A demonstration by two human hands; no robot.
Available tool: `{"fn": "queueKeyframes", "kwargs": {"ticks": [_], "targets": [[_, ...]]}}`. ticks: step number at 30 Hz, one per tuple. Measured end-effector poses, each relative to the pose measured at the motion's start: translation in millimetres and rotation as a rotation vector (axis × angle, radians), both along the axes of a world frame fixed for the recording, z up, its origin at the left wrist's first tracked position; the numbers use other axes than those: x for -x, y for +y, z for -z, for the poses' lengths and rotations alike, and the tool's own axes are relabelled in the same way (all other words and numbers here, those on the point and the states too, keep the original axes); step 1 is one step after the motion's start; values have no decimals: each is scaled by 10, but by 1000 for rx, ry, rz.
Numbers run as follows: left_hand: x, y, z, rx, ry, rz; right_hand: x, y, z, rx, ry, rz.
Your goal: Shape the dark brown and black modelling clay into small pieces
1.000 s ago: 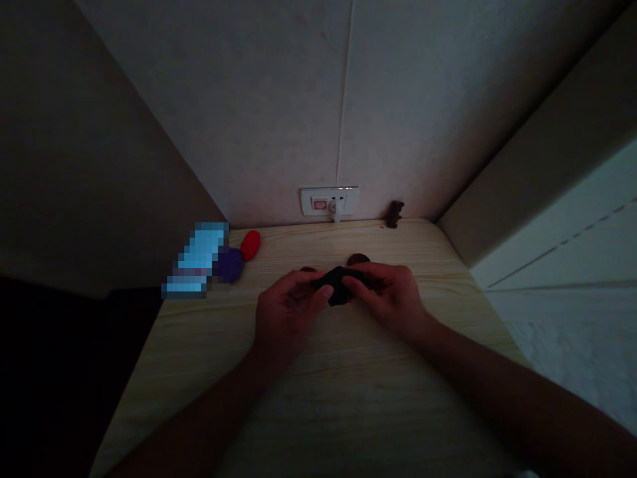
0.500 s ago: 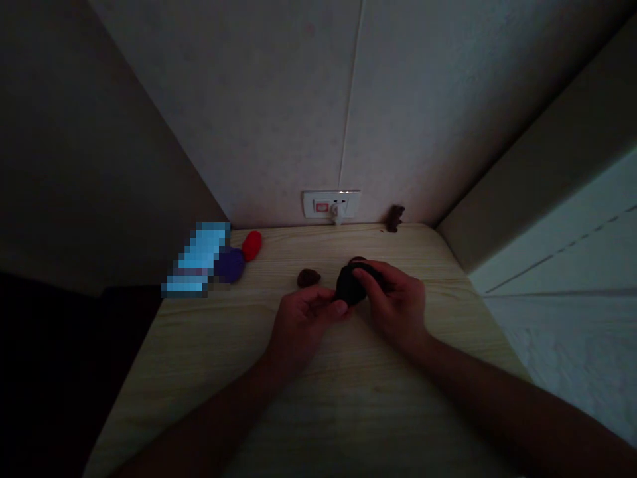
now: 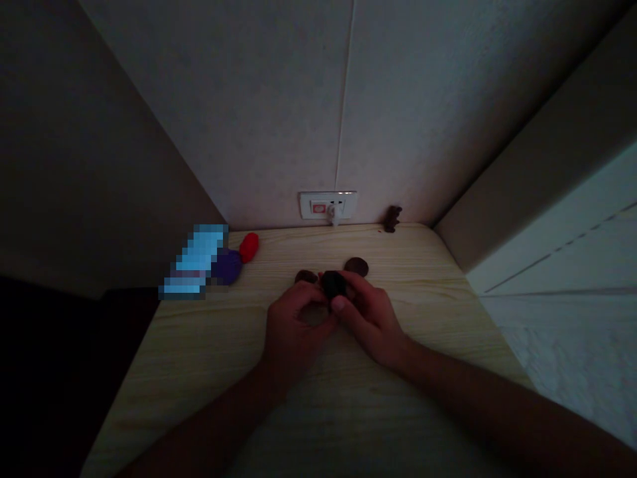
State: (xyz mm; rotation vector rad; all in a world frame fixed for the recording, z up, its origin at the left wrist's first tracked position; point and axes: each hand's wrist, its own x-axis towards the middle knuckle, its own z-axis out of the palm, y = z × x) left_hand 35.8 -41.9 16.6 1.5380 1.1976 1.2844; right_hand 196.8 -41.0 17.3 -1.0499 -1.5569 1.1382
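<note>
A black lump [image 3: 334,284], soft-looking like modelling clay, is held between my two hands over the wooden tabletop. My left hand [image 3: 297,325] curves round its left side, thumb and fingertips meeting at the lump. From the right, my right hand [image 3: 375,315] pinches it between thumb and fingers. A small brown lump [image 3: 305,275] lies just beyond my left fingers, partly hidden by them. Behind my right fingers is a flat, round, dark brown disc [image 3: 357,267] on the table. The picture is dim, so the lump's surface detail is hard to make out.
A red oval lump [image 3: 249,247] touches a purple lump [image 3: 227,267] at the table's back left, beside a blurred-out bright screen [image 3: 194,259]. A small dark brown figure [image 3: 393,219] stands near the wall at back right. A socket [image 3: 328,206] with a plug is on the wall.
The black lump has been turned and shows smaller between my hands. My right hand has shifted left, uncovering the brown disc, while my left fingers now cover part of the small brown lump.
</note>
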Motion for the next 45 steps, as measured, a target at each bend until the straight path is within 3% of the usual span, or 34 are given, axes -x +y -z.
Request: {"fn": "queueKeyframes", "kwargs": {"ticks": [3,6,9,13,16,20,28,36,38,41,43,45], "targets": [[34,3,49,-37,76,6,37,32,24,81,68,-48],[48,11,60,-7,-52,33,48,93,43,91,151,-55],[53,36,43,39,-227,36,3,130,56,20,71,-61],[43,63,22,113,-160,41,-83,130,81,-168,-148,-107],[30,67,7,120,-150,75,-113,138,104,-181,-161,-100],[21,93,-26,161,-244,-17,-115,184,115,-105,8,5],[51,142,-69,220,-361,-57,-126,238,17,83,203,-15],[76,176,23,387,-550,121,-157,294,-7,397,415,-292],[63,181,22,414,-591,145,-142,280,5,441,447,-299],[46,182,-7,411,-578,113,-128,248,17,290,371,-138],[40,177,-34,384,-509,80,-138,232,8,76,212,-23],[39,169,-56,352,-427,55,-161,227,-16,-185,10,-8]]}}
